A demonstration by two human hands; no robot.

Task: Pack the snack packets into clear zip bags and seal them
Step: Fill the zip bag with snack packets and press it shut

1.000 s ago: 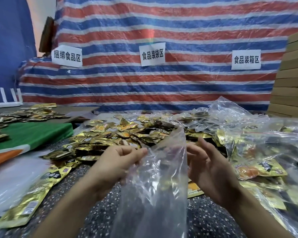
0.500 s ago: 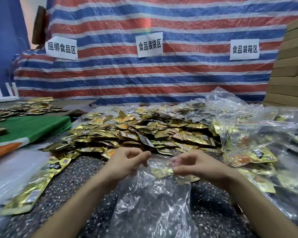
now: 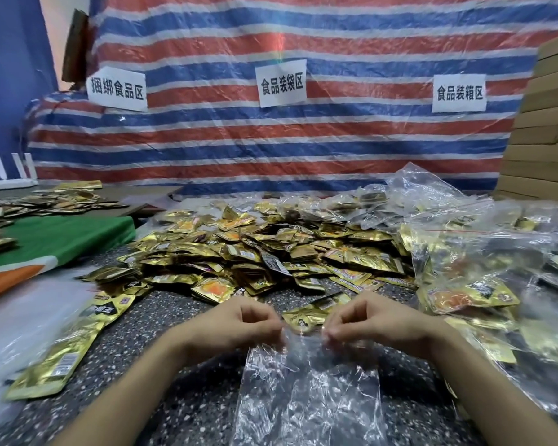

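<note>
Mouth of zip bag pinched by left hand & right hand; best part lips evenly b/f loading packets.

Red/white/blue striped tarp hangs across the back w/ 3 white paper signs in Chinese, plain blue wall at L, stack of flat cardboard boxes at R, dark speckled table in front, green & orange cloth on its L side.
</note>
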